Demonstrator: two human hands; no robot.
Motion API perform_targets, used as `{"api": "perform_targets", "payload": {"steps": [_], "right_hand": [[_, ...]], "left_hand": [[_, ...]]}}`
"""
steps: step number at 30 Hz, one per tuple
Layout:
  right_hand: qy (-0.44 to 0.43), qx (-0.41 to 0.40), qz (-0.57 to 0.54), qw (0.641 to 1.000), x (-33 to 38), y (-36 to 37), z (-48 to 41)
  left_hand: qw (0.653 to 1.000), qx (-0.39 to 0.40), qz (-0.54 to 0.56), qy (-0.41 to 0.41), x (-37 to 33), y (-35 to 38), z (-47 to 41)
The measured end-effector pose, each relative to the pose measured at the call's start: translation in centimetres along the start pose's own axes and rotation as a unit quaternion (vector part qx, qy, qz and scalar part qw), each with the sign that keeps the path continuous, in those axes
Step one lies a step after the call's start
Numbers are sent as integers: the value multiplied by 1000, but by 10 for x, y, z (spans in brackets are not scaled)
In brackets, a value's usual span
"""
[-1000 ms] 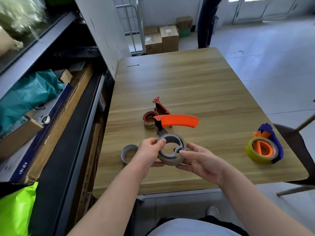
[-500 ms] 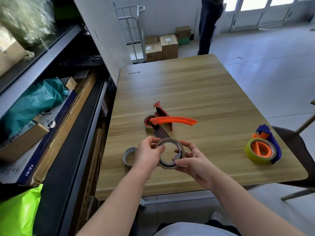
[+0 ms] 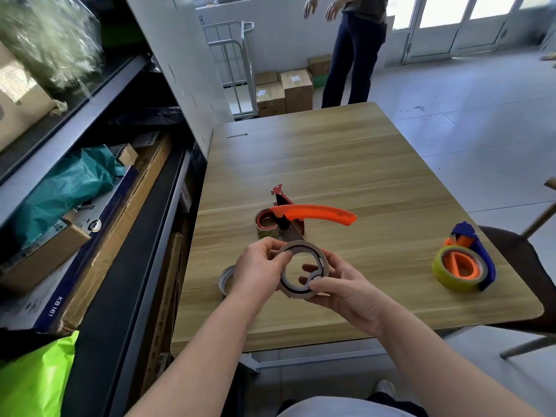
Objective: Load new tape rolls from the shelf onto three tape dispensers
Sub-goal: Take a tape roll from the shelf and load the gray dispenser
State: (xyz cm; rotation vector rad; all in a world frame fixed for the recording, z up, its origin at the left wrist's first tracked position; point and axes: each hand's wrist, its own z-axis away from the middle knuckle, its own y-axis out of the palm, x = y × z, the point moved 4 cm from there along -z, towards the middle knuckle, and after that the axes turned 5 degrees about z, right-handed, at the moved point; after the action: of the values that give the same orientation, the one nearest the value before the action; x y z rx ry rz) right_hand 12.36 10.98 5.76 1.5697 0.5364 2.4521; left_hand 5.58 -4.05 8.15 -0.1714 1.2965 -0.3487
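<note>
Tape roll (image 3: 302, 272) pinched between left hand (image 3: 258, 270) and right hand (image 3: 340, 288); fingers curled.

1. Left hand (image 3: 258, 272): bare, uncovered from fingertips to wrist.
2. Right hand (image 3: 340, 290): bare in the same way. The thumbnail faces the camera and is cut short.
3. Left forearm (image 3: 216, 350): bare along its whole visible length, slender, tapering toward the wrist.
4. Right forearm (image 3: 436, 356): bare along its whole visible length, same build.
5. White garment (image 3: 340, 407): smooth fabric on the torso, seen as a rounded band at the bottom frame edge.
6. Dark garment (image 3: 400, 403): black strip bordering the white garment. Its type cannot be determined.
7. Shoe (image 3: 385, 389): pale rounded toe, only partly visible.
</note>
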Motion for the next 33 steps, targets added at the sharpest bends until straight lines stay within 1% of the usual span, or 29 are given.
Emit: {"api": "perform_targets", "payload": {"steps": [3, 6, 7, 9, 11, 12, 16, 17, 18, 19, 21, 22, 23, 25, 27, 31, 33], "right_hand": [[-17, -19, -14, 1000, -2, 1, -1], [-33, -70, 4, 997, 0, 2, -2], [-37, -72, 3, 997, 1, 1, -2], [-37, -33, -11, 999, 5, 2, -2], [-19, -6, -51, 998, 5, 1, -3], [-3, -15, -76, 997, 4, -1, -5], [57, -93, -152, 982, -8, -7, -11], [62, -126, -159, 977, -10, -9, -12], [67, -177, -155, 969, -12, -15, -15], [73, -241, -143, 957, -12, -22, -16], [90, -353, -124, 923, -11, -39, -16], [98, -381, -125, 911, -11, -46, -17], [106, -390, -124, 906, -11, -50, -18], [120, -374, -121, 912, -11, -52, -20], [129, -335, -139, 923, -10, -44, -23], [151, -248, -159, 943, -11, -22, -27], [165, -225, -161, 947, -14, -18, -27]], "left_hand": [[1000, 4, -17, 13, -2, 1, -1], [997, 4, -62, 36, -8, 4, 0], [996, -2, -82, 45, -10, 5, 0], [993, -19, -102, 57, -14, 4, -1], [996, -24, -76, 49, -14, 2, -5], [998, -20, -51, 38, -12, 1, -7], [1000, 4, 11, -4, -1, 3, -8], [999, 4, 36, -16, 2, 4, -6], [996, -5, 78, -31, 4, 3, -3], [989, -27, 133, -54, 6, 1, -2], [963, -104, 229, -100, 14, -12, -2], [956, -140, 231, -112, 20, -21, -6], [960, -157, 201, -120, 29, -31, -11], [970, -163, 116, -139, 49, -45, -20], [969, -178, 55, -161, 70, -56, -26], [951, -218, 44, -214, 99, -72, -31], [945, -232, 24, -230, 105, -77, -34]]}}
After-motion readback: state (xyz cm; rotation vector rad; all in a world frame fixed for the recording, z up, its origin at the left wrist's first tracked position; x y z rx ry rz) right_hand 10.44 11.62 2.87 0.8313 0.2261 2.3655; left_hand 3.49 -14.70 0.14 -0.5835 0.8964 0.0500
